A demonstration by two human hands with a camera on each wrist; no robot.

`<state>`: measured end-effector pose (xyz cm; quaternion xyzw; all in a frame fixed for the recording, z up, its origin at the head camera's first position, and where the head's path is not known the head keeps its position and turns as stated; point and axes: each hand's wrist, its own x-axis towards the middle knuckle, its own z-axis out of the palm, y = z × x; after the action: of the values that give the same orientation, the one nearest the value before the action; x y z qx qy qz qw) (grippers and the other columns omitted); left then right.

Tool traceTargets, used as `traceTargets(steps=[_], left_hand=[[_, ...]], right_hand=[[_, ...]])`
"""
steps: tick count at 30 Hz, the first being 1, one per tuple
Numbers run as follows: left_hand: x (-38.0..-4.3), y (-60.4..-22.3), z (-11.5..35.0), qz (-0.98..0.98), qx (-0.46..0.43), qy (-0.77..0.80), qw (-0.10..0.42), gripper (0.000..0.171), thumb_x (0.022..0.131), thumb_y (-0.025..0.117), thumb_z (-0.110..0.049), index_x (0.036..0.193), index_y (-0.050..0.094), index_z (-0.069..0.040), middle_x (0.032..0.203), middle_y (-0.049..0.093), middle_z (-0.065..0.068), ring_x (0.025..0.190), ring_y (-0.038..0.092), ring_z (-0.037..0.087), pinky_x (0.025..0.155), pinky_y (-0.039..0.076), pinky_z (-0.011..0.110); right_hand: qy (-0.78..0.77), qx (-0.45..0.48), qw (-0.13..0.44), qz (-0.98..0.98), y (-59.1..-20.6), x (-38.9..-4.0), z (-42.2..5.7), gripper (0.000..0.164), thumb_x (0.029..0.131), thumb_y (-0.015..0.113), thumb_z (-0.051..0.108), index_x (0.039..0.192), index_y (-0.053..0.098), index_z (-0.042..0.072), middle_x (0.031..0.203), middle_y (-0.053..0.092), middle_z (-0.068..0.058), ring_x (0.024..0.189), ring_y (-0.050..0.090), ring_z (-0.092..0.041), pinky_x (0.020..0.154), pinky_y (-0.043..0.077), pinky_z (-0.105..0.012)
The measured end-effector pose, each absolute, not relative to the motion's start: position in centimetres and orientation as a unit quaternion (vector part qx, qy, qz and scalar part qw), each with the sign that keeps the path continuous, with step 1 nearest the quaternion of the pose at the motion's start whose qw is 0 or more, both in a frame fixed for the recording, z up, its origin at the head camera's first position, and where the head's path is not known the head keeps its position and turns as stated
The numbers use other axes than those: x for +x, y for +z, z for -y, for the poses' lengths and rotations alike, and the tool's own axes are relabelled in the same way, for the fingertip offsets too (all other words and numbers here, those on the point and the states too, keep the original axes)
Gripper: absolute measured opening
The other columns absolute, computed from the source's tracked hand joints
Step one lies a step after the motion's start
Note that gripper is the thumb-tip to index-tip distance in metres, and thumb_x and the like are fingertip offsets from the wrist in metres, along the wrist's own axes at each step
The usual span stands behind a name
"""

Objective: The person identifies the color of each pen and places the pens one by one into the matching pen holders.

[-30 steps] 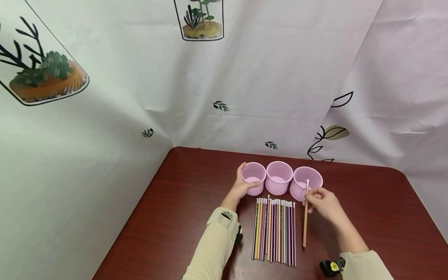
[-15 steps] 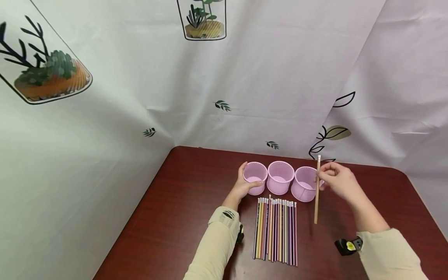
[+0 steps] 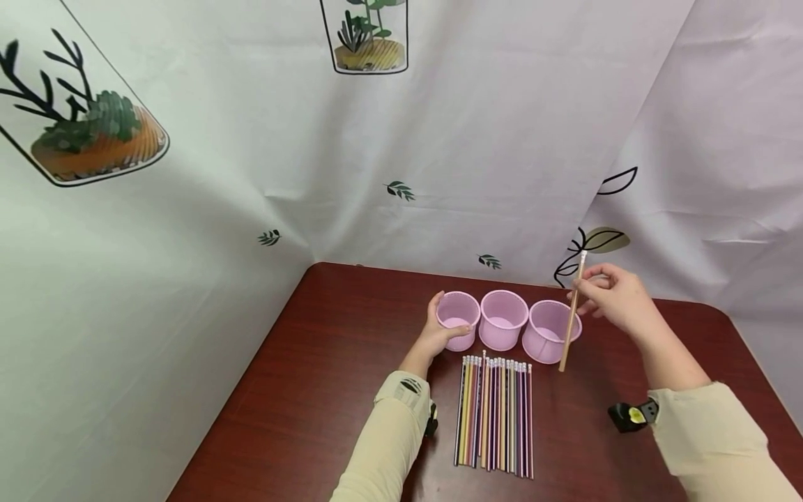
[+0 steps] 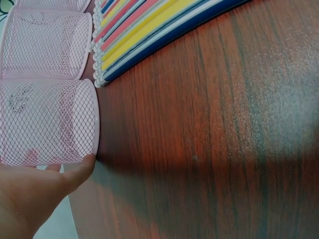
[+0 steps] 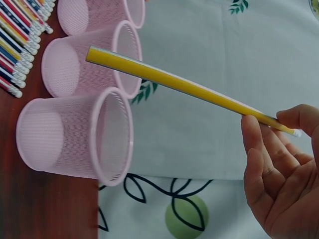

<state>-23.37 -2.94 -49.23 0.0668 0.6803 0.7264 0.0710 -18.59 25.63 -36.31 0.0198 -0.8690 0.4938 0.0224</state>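
My right hand [image 3: 617,296] pinches a yellow pencil [image 5: 174,83] near its eraser end, between thumb and fingers. The pencil hangs tilted, blunt end down, and overlaps the right pink mesh pencil cup [image 3: 541,347] in the head view; in the right wrist view it is raised off the table. My left hand [image 3: 431,336] grips the left pink mesh cup [image 4: 50,122], thumb at the near side and fingers round its outer side. Between these two stands the middle mesh cup [image 3: 500,337]. All three cups are upright, and the insides that show hold nothing.
Several pencils [image 3: 494,418] lie side by side on the dark red-brown table [image 3: 301,390], eraser ends toward the cups. A white patterned cloth [image 3: 470,153] hangs behind the table and along its left side.
My right hand has lifted the yellow pencil off the table, moving it up and to the right, beyond the right cup's rim. My left hand stays on its cup.
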Motion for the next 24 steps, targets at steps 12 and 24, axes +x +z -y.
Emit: traceTargets(steps=[12, 24], left_hand=[[-23.1, -49.2, 2.9, -0.678, 0.059, 0.729, 0.076, 0.089, 0.07, 0.072, 0.009, 0.142, 0.021, -0.005, 0.145, 0.021, 0.023, 0.129, 0.024, 0.043, 0.106, 0.02, 0.053], [-23.2, -49.2, 3.0, -0.677, 0.065, 0.73, 0.07, 0.089, 0.071, 0.071, 0.009, 0.142, 0.019, -0.003, 0.145, 0.022, 0.024, 0.129, 0.024, 0.043, 0.106, 0.019, 0.053]], right_hand=[[0.474, 0.009, 0.083, 0.877, -33.3, -19.9, -25.6, 0.026, 0.092, 0.055, 0.022, 0.101, 0.049, -0.001, 0.064, 0.059, 0.03, 0.058, 0.06, 0.003, 0.049, 0.046, -0.02], [0.534, -0.002, 0.168, 0.829, -33.3, -21.0, -25.5, 0.008, 0.09, 0.059, 0.017, 0.091, 0.052, 0.013, 0.067, 0.06, 0.027, 0.056, 0.06, 0.004, 0.048, 0.046, -0.015]])
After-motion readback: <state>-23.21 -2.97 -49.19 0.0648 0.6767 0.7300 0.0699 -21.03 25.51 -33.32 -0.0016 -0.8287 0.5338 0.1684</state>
